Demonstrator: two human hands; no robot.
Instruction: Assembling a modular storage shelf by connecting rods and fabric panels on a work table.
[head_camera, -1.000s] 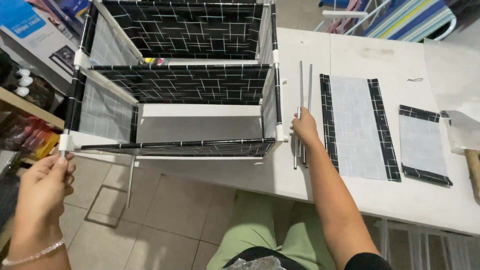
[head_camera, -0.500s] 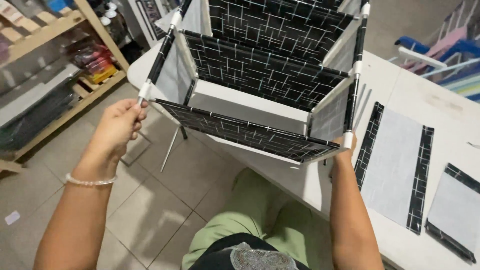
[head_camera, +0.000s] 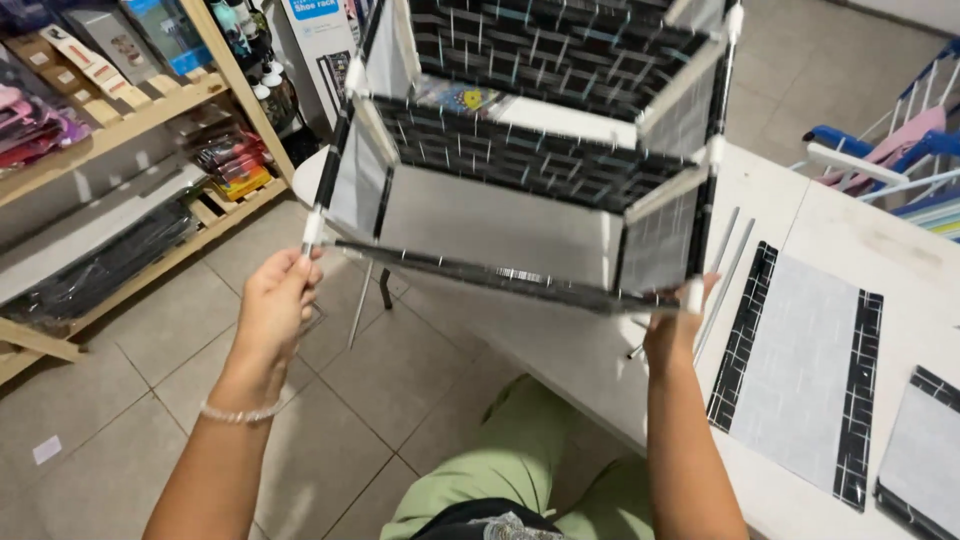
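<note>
Fabric shoe rack, now lifted off the tabletop and tilted; left hand and right hand each closed around a bottom corner post

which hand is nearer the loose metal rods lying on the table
Right. The right hand grips the rack corner just beside the rods; the left hand holds the far corner, out over the floor.

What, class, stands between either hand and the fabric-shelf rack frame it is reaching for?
Nothing visible: the left hand grips the rack frame at its near left corner post, and the right hand grips the near right post.
</note>
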